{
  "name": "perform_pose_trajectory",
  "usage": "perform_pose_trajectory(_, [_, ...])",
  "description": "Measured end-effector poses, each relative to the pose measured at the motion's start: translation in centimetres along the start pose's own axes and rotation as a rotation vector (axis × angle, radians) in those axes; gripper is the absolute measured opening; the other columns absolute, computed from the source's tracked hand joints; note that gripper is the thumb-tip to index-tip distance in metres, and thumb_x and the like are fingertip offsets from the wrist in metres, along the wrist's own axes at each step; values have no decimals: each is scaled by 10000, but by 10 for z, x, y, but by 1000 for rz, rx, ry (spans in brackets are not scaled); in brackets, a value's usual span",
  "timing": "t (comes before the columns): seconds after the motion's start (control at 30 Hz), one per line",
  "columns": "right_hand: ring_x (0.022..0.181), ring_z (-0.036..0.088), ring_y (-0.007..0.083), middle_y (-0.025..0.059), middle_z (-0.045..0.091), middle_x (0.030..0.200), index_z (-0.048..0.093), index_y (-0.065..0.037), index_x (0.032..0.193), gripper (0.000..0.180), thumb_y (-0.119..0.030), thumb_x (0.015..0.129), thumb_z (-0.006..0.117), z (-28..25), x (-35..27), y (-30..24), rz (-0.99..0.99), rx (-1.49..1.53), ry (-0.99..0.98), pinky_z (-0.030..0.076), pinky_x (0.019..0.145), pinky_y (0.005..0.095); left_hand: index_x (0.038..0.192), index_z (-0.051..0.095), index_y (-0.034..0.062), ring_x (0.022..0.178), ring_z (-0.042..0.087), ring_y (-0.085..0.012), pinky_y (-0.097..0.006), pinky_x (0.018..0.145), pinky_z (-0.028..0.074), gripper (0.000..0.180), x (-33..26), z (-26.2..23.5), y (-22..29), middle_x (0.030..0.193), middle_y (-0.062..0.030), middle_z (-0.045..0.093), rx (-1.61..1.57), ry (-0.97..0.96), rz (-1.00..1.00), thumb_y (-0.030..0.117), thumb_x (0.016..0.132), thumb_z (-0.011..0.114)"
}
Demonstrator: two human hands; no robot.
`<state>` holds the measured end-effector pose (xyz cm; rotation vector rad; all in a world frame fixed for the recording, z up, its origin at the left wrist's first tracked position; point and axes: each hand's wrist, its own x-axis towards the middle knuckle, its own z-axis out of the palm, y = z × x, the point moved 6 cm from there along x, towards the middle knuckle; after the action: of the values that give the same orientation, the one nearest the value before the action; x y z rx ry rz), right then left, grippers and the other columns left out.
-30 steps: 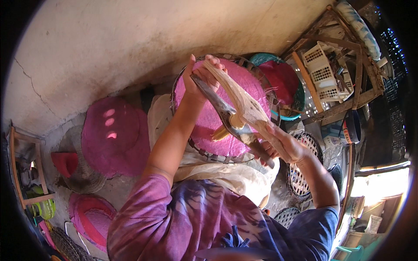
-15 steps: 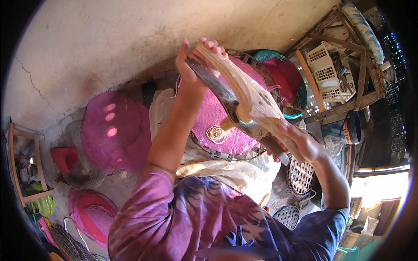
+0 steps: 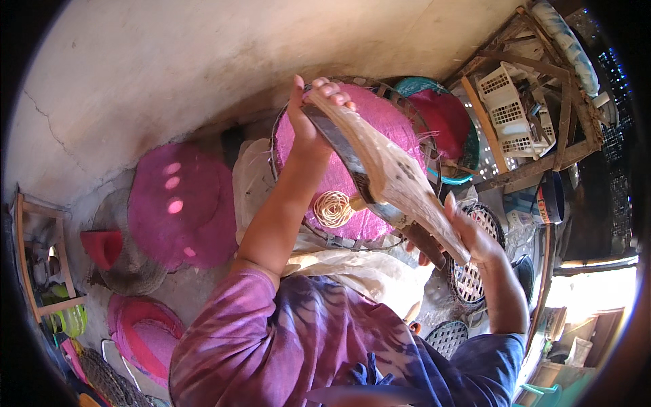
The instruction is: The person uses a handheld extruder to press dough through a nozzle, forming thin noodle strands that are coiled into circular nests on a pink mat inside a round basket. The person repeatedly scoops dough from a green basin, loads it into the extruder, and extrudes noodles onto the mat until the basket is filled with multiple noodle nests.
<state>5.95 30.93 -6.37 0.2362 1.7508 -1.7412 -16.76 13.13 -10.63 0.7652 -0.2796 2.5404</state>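
Observation:
Both hands hold up a long tool made of a pale carved wooden bar (image 3: 400, 166) and a dark curved bar (image 3: 349, 159) lying alongside it. My left hand (image 3: 315, 112) is wrapped round its far end, fingers curled over the top. At the near right end, my right hand (image 3: 475, 237) grips with its thumb along the pale wood and fingertips showing underneath. A coil of thin tan strands (image 3: 333, 209) shows beside a short peg under the bars; I cannot tell whether they are joined. Below is a pink round sheet (image 3: 390, 108) on a basket rim, partly hidden by the tool.
Pink hat-like pieces (image 3: 180, 210) lie on the floor at left, near a small wooden frame (image 3: 51, 308). A teal basin (image 3: 468, 159) stands beyond the basket. White plastic crates (image 3: 505, 105) sit in a wooden frame at far right; open-weave baskets (image 3: 447, 339) stand nearer. A wall rises ahead.
The tool has shifted slightly toward me and turned, so its pale side now covers more of the dark bar. Both hands moved with it, keeping their hold.

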Motion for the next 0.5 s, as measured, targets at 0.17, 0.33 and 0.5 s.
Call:
perform_pose_trajectory(0.17, [728,703,385,344,622,1051,371,4,1432,905,-740,935,234,16,61,28,-233,661,-314,605,562,419,864,600,173,818,626,-178,-406,821,498,332,-8,-17,14,799,38,622,-159,68,67,464,991,501])
perform_pose_trajectory(0.33, [664,693,362,366,612,1013,385,-12,1427,776,-642,977,331,22,106,67,-258,894,-529,572,478,367,879,614,172,835,634,-151,-395,841,503,285,-16,-26,24,838,46,651,-217,22,105,409,997,508])
perform_pose_trajectory(0.5, [806,689,347,313,605,1113,431,-37,1402,605,-485,995,442,5,125,87,-481,92,-422,591,676,384,888,644,182,857,644,-143,-383,878,500,255,-9,-11,60,866,56,673,-151,-93,162,351,1007,494])
